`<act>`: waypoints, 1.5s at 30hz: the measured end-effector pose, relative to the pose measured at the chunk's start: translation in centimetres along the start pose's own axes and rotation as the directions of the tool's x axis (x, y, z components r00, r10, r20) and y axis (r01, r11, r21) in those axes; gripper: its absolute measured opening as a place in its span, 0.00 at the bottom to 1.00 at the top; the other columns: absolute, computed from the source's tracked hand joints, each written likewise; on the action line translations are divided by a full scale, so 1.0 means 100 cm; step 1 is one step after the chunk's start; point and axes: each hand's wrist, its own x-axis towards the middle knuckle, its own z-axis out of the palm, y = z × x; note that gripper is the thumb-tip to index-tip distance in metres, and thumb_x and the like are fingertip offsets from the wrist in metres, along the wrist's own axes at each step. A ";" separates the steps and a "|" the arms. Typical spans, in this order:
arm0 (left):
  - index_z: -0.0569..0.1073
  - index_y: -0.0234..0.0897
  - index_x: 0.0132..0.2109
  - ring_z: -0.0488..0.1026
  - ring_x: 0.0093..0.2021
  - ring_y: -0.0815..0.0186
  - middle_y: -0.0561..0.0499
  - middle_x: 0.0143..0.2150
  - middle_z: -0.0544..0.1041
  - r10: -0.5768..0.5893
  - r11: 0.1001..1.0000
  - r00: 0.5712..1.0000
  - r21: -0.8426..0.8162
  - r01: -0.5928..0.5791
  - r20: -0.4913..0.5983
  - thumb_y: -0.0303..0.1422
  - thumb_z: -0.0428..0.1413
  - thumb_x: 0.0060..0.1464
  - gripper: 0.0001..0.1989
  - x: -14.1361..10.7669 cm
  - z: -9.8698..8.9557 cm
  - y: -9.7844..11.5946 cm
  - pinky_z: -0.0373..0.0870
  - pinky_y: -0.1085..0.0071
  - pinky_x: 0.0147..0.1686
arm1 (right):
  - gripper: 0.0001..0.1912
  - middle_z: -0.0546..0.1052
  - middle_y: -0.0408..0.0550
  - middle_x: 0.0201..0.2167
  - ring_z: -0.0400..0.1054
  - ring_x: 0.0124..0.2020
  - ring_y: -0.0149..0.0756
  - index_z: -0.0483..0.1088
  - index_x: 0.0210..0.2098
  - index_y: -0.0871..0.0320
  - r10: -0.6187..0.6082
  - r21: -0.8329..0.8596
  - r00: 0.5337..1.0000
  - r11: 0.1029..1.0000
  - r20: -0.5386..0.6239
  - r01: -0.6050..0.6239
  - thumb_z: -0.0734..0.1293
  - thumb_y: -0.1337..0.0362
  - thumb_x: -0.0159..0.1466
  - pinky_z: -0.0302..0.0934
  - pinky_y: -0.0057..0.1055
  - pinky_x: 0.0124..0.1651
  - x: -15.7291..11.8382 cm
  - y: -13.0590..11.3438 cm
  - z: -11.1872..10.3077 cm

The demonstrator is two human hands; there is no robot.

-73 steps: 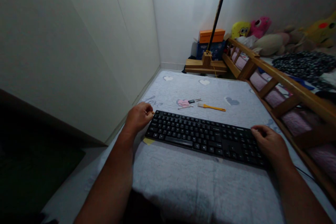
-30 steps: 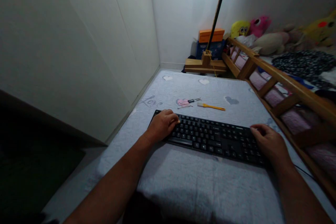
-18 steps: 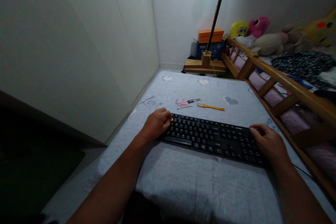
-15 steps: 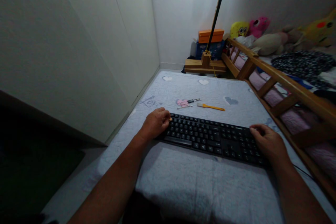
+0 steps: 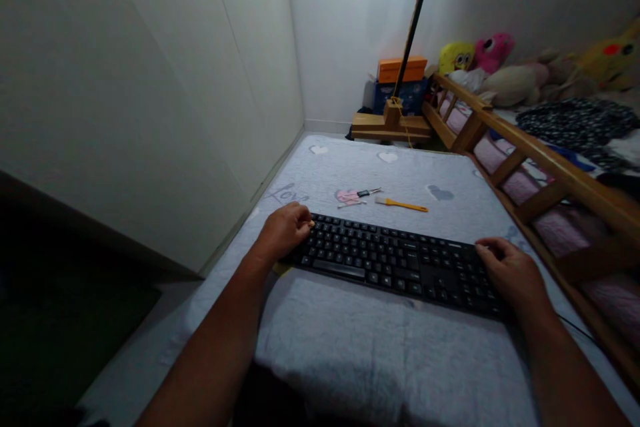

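Observation:
A black keyboard (image 5: 360,250) lies on the light blue quilted bedspread (image 5: 340,340), its long side running across in front of me. At its left end, my left hand (image 5: 287,230) is closed over the keys, with a small tan-yellow bit showing at the fingertips. A yellow patch also shows below that wrist; its kind is unclear. My right hand (image 5: 513,273) grips the keyboard's right end, thumb and fingers curled about the edge. Beyond the keyboard lie a flat brush (image 5: 403,205) with a yellow handle and a thin tool (image 5: 369,193) with a black grip.
A thin white stick (image 5: 353,203) lies by the tool. White wardrobe doors (image 5: 200,93) rise at left, a wooden bed rail (image 5: 550,167) runs along the right. Behind stand a wooden-based pole (image 5: 413,27) and an orange box (image 5: 403,69). A cable (image 5: 575,325) trails right.
My left hand has slid a little left along the keyboard, uncovering more of its left-end keys. A yellow patch now shows beneath that wrist. My right hand stays in place.

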 end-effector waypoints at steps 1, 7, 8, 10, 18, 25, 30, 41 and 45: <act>0.74 0.37 0.32 0.71 0.34 0.65 0.51 0.33 0.73 -0.001 1.000 1.000 -0.001 0.001 -0.002 0.27 0.58 0.54 0.03 0.000 -0.001 -0.001 0.63 0.69 0.35 | 0.19 0.79 0.49 0.29 0.72 0.31 0.45 0.76 0.31 0.53 -0.007 0.002 1.000 1.000 -0.004 0.007 0.63 0.47 0.52 0.62 0.39 0.37 0.000 0.000 0.000; 0.73 0.38 0.32 0.70 0.34 0.65 0.51 0.33 0.74 -0.044 0.999 0.999 0.013 0.045 -0.029 0.27 0.58 0.54 0.03 0.000 -0.006 -0.011 0.63 0.69 0.34 | 0.19 0.79 0.49 0.29 0.71 0.31 0.45 0.76 0.31 0.53 -0.001 -0.005 1.000 1.000 0.001 0.001 0.63 0.47 0.52 0.63 0.39 0.37 0.000 -0.002 -0.001; 0.73 0.38 0.32 0.70 0.33 0.65 0.51 0.33 0.74 -0.052 0.999 0.998 0.015 0.052 -0.030 0.27 0.58 0.54 0.03 0.000 -0.006 -0.013 0.63 0.69 0.34 | 0.20 0.79 0.50 0.29 0.71 0.31 0.45 0.76 0.32 0.53 0.007 -0.006 1.000 1.000 0.006 -0.007 0.63 0.46 0.52 0.63 0.40 0.37 0.000 -0.002 -0.001; 0.74 0.38 0.32 0.70 0.34 0.65 0.51 0.33 0.75 -0.059 0.998 0.998 0.019 0.060 -0.029 0.27 0.58 0.54 0.03 0.000 -0.007 -0.014 0.63 0.70 0.34 | 0.21 0.79 0.50 0.29 0.71 0.31 0.45 0.76 0.32 0.54 0.018 -0.004 1.000 1.000 0.015 -0.017 0.63 0.46 0.51 0.63 0.40 0.38 0.000 -0.002 -0.001; 0.74 0.37 0.30 0.70 0.31 0.66 0.51 0.30 0.75 -0.078 0.995 0.996 0.055 0.081 -0.052 0.28 0.58 0.52 0.03 0.000 -0.014 -0.019 0.62 0.70 0.32 | 0.20 0.78 0.50 0.29 0.71 0.31 0.46 0.76 0.32 0.54 0.010 0.014 1.000 1.000 0.022 -0.010 0.63 0.47 0.52 0.63 0.40 0.37 -0.001 -0.002 -0.002; 0.74 0.37 0.30 0.71 0.30 0.64 0.50 0.29 0.76 -0.134 0.984 0.989 0.107 0.139 -0.057 0.28 0.58 0.51 0.03 -0.003 -0.020 -0.024 0.61 0.70 0.30 | 0.19 0.78 0.50 0.29 0.72 0.32 0.46 0.75 0.31 0.53 0.023 -0.002 1.000 1.000 0.012 -0.023 0.62 0.47 0.51 0.64 0.41 0.39 -0.002 -0.005 -0.002; 0.73 0.38 0.28 0.71 0.30 0.63 0.50 0.29 0.76 -0.150 0.976 0.982 0.141 0.165 -0.112 0.27 0.57 0.49 0.04 -0.003 -0.023 -0.024 0.62 0.69 0.31 | 0.20 0.78 0.50 0.28 0.72 0.31 0.45 0.75 0.32 0.54 0.024 -0.001 1.000 1.000 0.020 -0.024 0.62 0.46 0.52 0.64 0.40 0.38 -0.001 -0.004 -0.001; 0.75 0.37 0.33 0.72 0.34 0.66 0.51 0.34 0.74 0.172 0.974 0.985 -0.148 -0.173 -0.023 0.26 0.57 0.54 0.04 -0.005 0.003 0.014 0.67 0.70 0.36 | 0.18 0.79 0.48 0.28 0.72 0.31 0.45 0.75 0.31 0.53 -0.020 -0.012 1.000 1.000 0.001 0.020 0.62 0.47 0.53 0.63 0.40 0.37 -0.001 0.000 0.000; 0.75 0.38 0.34 0.73 0.35 0.65 0.50 0.35 0.75 0.204 0.963 0.976 -0.195 -0.186 0.075 0.24 0.56 0.54 0.06 -0.006 0.011 0.025 0.68 0.70 0.36 | 0.17 0.78 0.49 0.27 0.71 0.30 0.45 0.75 0.32 0.53 -0.034 0.015 0.999 0.999 0.005 0.034 0.64 0.48 0.54 0.63 0.39 0.36 -0.001 0.001 0.000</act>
